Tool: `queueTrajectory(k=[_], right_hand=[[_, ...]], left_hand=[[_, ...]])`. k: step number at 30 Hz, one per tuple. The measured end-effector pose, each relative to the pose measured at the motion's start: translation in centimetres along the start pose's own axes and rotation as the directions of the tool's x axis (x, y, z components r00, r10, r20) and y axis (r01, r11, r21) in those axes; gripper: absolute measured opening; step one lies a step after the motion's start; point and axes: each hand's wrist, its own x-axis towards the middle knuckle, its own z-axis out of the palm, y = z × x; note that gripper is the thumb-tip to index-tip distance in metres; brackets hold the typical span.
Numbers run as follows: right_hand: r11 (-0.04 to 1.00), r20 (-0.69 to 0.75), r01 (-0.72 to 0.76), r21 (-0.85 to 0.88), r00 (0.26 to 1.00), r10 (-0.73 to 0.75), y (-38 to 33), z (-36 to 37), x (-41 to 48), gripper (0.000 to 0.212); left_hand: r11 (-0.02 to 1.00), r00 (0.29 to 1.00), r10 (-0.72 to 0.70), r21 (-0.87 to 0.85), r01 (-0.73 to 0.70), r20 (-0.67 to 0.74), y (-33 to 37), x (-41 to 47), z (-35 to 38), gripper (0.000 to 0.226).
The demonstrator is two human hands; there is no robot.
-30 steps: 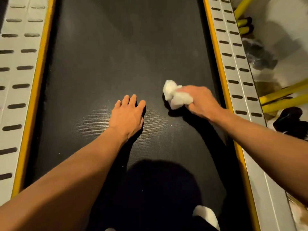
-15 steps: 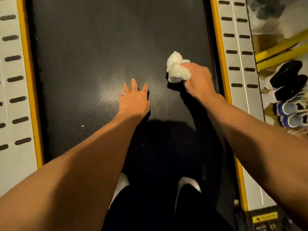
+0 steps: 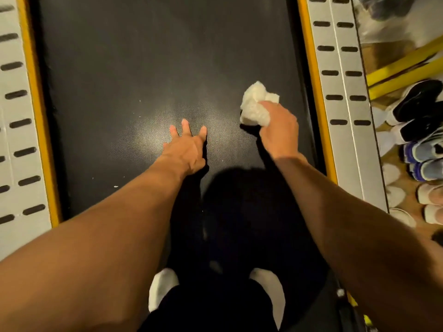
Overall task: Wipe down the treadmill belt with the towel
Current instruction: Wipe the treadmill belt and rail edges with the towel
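**Item: towel** [image 3: 254, 106]. White, crumpled into a loose wad. It lies on the right part of the treadmill belt [image 3: 143, 68], near the right-hand yellow edging [image 3: 314, 68] but apart from it, with its underside against the belt.

**Handling (judged):** light, soft and compressible, not fragile. It is likely to drag rather than glide on the textured rubber, and to bunch or roll under a push. It is best gathered in the fist at its near side, with a broad pad left free beneath to meet the surface.

**Right hand** [image 3: 279, 130]: fingers curled over the near part of the towel, grasping it and bearing down.

**Left hand** [image 3: 185, 149]: palm flat on the belt at mid-width, fingers [image 3: 185, 125] spread and released, holding nothing. It is probably a brace.

**Belt:** black and finely dimpled, with a dull sheen around the left hand and a few pale specks toward the near left.

**Surround:**
- Grey slotted side rails [image 3: 342, 92] run along both sides.
- The person's dark trouser legs and white-socked feet [image 3: 163, 288] are on the near end of the belt.
- Rows of shoes [image 3: 419, 144] sit on the floor beyond the right rail.
- Yellow bars [image 3: 402, 65] stand behind the shoes.
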Motion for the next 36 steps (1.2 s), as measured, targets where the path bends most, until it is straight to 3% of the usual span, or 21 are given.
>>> queueTrajectory(k=[2,5,8,10,14,18,20,22,24,27,30,33,35,36], right_hand=[[0.999,-0.036,-0.038,0.001,0.999,0.038,0.5,-0.2,1.5,0.045],[0.999,0.078,0.043,-0.027,0.996,-0.041,0.0,0.7,-1.5,0.044],[0.933,0.105,0.358,0.042,0.927,-0.361,-1.7,2.1,-8.7,0.041],[0.906,0.06,0.416,0.076,0.905,-0.421,-1.2,2.3,-10.3,0.042],[0.993,0.041,0.116,0.0,0.992,-0.116,2.7,0.1,-2.5,0.055],[1.0,0.011,0.002,-0.009,1.0,-0.002,1.5,0.0,-1.7,0.056],[0.999,0.219,0.049,0.002,0.975,-0.048,-1.4,1.5,-5.8,0.051],[0.964,0.339,0.253,0.077,0.903,-0.264,-2.8,2.6,-9.7,0.045],[0.947,0.222,0.29,0.138,0.923,-0.315,-1.9,1.7,-8.2,0.051],[0.989,-0.079,0.114,0.089,0.991,-0.107,2.7,0.4,-2.3,0.062],[1.0,-0.04,-0.009,0.013,0.999,0.009,4.0,0.4,-1.3,0.061],[0.979,0.137,0.164,0.117,0.974,-0.18,0.6,3.2,-8.7,0.062],[0.928,0.319,0.313,0.202,0.875,-0.365,-1.4,4.3,-14.1,0.06],[0.9,0.319,0.366,0.238,0.846,-0.428,-1.9,4.2,-14.9,0.055]], left_hand=[[1.0,1.0,0.009,-0.014,-0.009,0.02,-0.2,0.2,0.0,0.083],[0.999,1.0,0.008,-0.038,-0.007,0.025,-0.3,0.3,0.0,0.081],[1.0,1.0,0.007,-0.023,-0.007,0.006,-0.2,0.0,-0.2,0.079],[1.0,1.0,-0.001,-0.018,0.001,-0.001,-0.3,0.0,-0.1,0.079],[1.0,1.0,-0.001,0.013,0.001,-0.001,-0.3,0.5,0.4,0.086],[0.999,1.0,-0.006,0.033,0.007,-0.015,-0.1,0.9,0.5,0.09],[1.0,0.999,-0.004,0.029,0.005,-0.035,-0.1,1.1,0.8,0.086],[1.0,0.998,-0.01,0.024,0.011,-0.055,-0.2,1.1,1.0,0.083],[1.0,0.998,-0.007,0.028,0.009,-0.064,-0.3,1.2,1.2,0.085],[1.0,0.997,-0.019,0.0,0.019,-0.077,-0.2,1.3,1.2,0.088],[1.0,0.996,-0.019,-0.002,0.019,-0.084,-0.2,1.3,0.8,0.091],[1.0,0.995,0.002,-0.005,-0.003,-0.099,-0.6,1.0,0.7,0.088],[0.999,0.992,0.028,-0.011,-0.03,-0.126,-0.9,0.3,0.8,0.078],[0.998,0.988,0.051,-0.03,-0.056,-0.143,-1.2,0.0,0.9,0.075]])
